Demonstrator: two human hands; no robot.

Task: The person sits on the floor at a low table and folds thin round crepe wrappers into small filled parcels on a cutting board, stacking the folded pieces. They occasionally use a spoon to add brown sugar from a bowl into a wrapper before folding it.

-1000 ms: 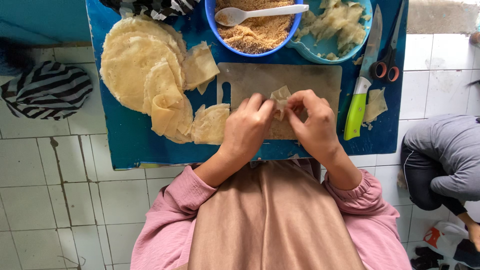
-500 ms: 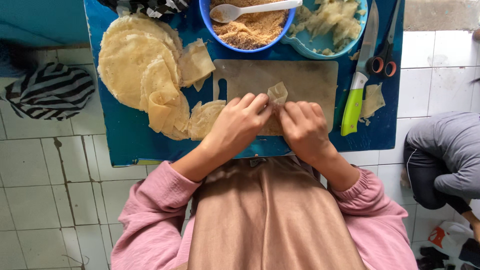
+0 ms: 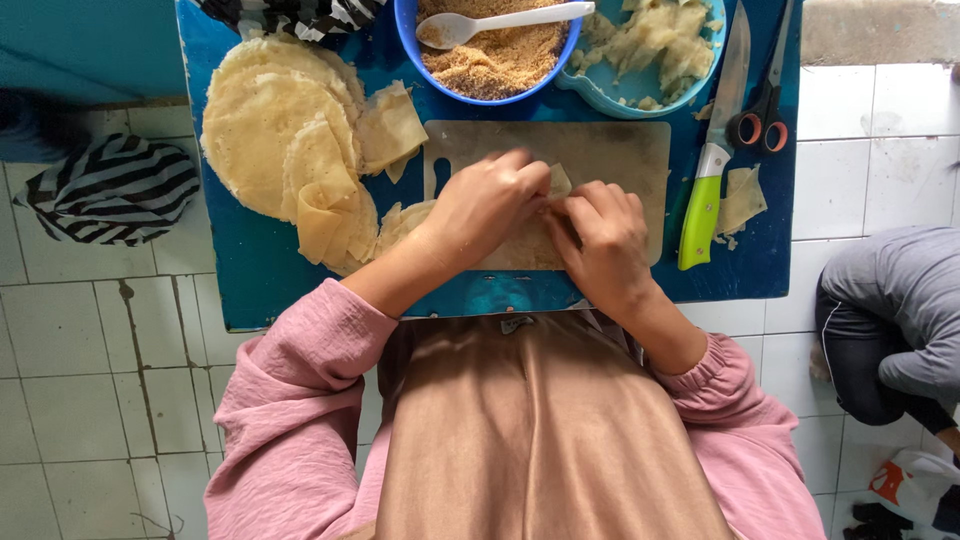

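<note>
**Both hands pinch a small wrapper on the board**

A blue square table [image 3: 250,290] carries everything. On its left lies a stack of round pale pancake skins [image 3: 270,130]. In the middle sits a beige rectangular cutting board [image 3: 610,150]; above it, a blue round bowl of brown crumbs [image 3: 500,60] with a white plastic spoon [image 3: 500,22]. A green-handled knife [image 3: 712,180] and orange-handled scissors [image 3: 762,110] lie to the right. Over the board, the left hand [image 3: 485,205] and right hand [image 3: 605,240] meet, fingers curled closed on a small folded pale wrapper [image 3: 558,182].
</note>
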